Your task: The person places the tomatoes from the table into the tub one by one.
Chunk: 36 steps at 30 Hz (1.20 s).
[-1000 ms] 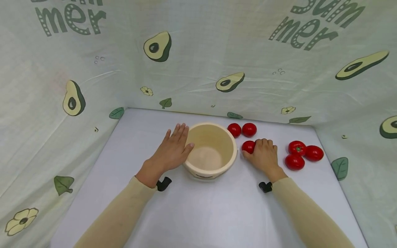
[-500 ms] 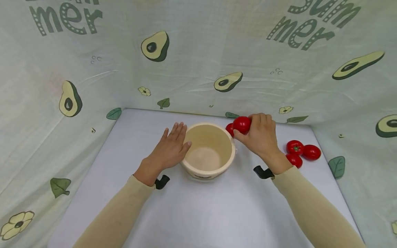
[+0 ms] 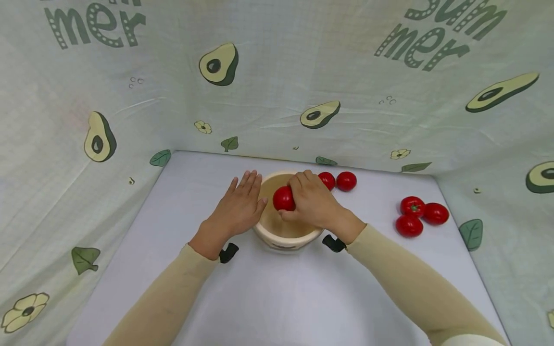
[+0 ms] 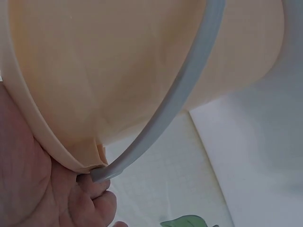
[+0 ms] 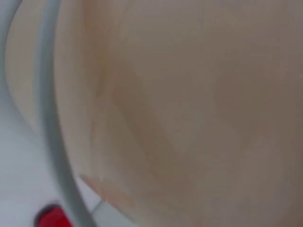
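A cream plastic bucket stands on the white table, and in the left wrist view its grey handle hangs down along the outer wall. My left hand lies against the left side of the rim with straight fingers. Over the bucket's mouth, my right hand grips a red tomato between fingers and thumb. The right wrist view is mostly filled by the bucket wall, and the held tomato is hidden there.
Behind the bucket on its right sit two tomatoes, a partly covered one and another. Farther right is a cluster of three, one with a green stem mark. A printed cloth rises behind the white table.
My right hand has picked up a tomato from the right of the bucket, lifted it, and carried it left over the opening. My left hand has stayed at the rim.
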Motion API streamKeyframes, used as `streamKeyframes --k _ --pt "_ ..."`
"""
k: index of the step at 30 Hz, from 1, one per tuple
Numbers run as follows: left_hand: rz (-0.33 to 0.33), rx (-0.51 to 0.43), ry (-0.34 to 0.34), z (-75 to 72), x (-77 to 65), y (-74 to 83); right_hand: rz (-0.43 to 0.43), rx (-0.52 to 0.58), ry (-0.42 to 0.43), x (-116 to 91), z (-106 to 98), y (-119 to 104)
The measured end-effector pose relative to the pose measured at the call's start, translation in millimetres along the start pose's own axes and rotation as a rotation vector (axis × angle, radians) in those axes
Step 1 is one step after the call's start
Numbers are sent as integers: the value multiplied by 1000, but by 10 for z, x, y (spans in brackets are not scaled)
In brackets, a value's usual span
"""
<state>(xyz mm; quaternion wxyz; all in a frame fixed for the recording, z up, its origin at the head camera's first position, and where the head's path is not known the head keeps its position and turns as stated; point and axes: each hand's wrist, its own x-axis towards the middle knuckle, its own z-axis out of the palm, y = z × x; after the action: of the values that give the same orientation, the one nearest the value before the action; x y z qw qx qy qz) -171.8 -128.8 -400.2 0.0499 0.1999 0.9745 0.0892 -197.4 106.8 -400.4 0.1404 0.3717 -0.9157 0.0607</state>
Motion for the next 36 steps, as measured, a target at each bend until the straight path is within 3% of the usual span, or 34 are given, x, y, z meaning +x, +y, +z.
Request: streamKeyframes --k 5,18,32,36 --pt "2 2 5 17 9 1 -43 23 -92 32 89 -42" --pt "-2 -48 10 37 11 -5 -56 -22 -157 28 122 -68" --pt "10 -63 7 50 18 -16 -86 -75 -78 0 139 -54" --pt "9 -79 5 58 23 -22 -47 -39 -69 1 117 -47"
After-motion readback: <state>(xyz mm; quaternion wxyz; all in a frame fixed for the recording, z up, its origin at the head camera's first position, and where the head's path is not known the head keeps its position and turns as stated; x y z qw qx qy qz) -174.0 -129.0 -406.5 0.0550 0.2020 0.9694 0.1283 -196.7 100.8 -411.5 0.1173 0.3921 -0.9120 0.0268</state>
